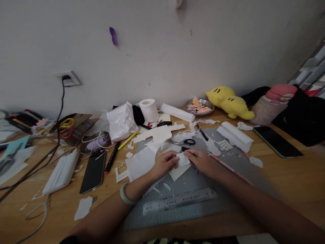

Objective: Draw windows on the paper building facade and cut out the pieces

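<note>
Beyond the ruler [179, 201], the left hand [164, 165] and right hand [202, 163] are closed in pinches on opposite sides of a small white piece [183, 159]; pale card [178, 173] lies between that piece and the ruler; scissors [189, 142] lie farther beyond the ruler; the step in hand seems to be working the piece two-handed; the next move likely calls for a light, even grip, since it looks thin enough to tear

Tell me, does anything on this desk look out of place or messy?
Yes: torn white paper scraps litter both the cutting mat and the wooden desk. Also odd is a small purple thing alone on the wall; I can't tell what it is.
</note>
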Tool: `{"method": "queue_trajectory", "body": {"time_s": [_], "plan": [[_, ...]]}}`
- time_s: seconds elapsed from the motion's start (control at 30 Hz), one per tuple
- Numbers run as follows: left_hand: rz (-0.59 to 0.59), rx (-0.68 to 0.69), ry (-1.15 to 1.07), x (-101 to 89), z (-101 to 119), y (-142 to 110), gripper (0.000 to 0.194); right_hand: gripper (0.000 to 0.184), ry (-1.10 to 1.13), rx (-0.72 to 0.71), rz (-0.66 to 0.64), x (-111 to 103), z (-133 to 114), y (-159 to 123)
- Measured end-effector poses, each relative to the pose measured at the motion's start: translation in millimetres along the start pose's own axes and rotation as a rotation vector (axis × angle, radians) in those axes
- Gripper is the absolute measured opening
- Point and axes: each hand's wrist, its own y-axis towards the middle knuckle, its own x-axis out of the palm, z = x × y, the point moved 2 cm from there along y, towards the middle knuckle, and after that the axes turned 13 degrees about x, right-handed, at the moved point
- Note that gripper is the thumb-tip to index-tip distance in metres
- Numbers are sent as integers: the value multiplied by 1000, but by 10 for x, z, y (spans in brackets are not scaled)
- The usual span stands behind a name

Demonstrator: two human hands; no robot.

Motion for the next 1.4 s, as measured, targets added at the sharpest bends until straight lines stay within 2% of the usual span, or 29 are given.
{"method": "queue_trajectory", "body": {"time_s": [0.4, 0.53, 0.7, 0.87, 1.1, 1.4], "plan": [[51, 62, -29, -26, 1, 22, 28, 27, 14, -3, -22, 32, 27, 0], [61, 63, 0, -19, -2, 15, 28, 20, -34, -85, 25, 44, 27, -8], [97, 58, 34, -15, -22, 1, 31, 11, -209, -257, 166, 38, 28, -21], [53, 59, 31, -13, 7, 0, 29, 10, -334, -432, 185, 45, 13, -54], [34, 79, 44, -24, 14, 15, 29, 8, -406, -557, 198, 54, 2, -71], [90, 45, 22, -8, -1, 17, 29, 9, -366, -498, 186, 71, 4, -68]]}}
